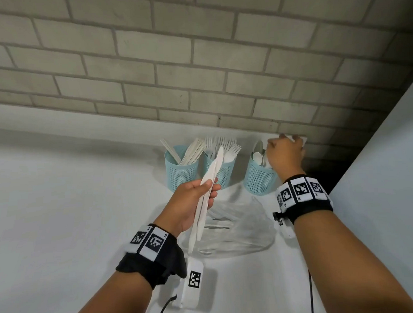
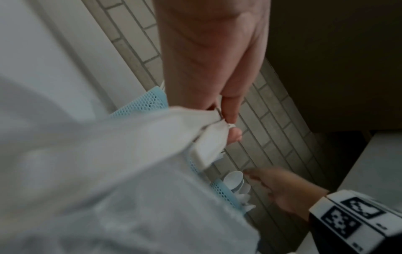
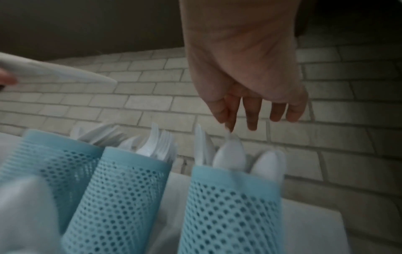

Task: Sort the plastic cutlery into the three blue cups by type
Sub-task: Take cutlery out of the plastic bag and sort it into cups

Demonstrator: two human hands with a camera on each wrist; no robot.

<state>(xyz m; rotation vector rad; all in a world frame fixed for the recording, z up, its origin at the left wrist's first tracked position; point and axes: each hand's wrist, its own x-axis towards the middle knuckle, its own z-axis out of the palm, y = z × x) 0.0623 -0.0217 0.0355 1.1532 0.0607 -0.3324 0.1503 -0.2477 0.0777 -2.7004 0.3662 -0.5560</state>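
Holding a small bundle of white plastic knives (image 1: 208,192), our left hand (image 1: 191,205) pinches them between thumb and fingers in front of the middle blue cup (image 1: 219,172), blades pointing up toward the forks. The left blue cup (image 1: 181,169) already carries knives, the right blue cup (image 1: 259,177) carries spoons (image 3: 229,154). Our right hand (image 1: 285,157) hangs over the spoon cup, fingers pointing down and loosely spread — whether the fingertips (image 3: 252,120) still pinch a spoon tip we cannot tell.

Risks, as we judge them:
- The bundle sits nearest the fork cup; lowering it straight ahead would mix the types.
- The cups are light mesh; catching a rim with the long knives could tip one.
- A clear plastic bag (image 1: 235,226) lies on the white counter (image 1: 72,211) under the hands and could snag.

The right wrist view shows the finger spacing above the spoons — the head view hides it behind the hand's back. The head view alone shows the order of all three cups.
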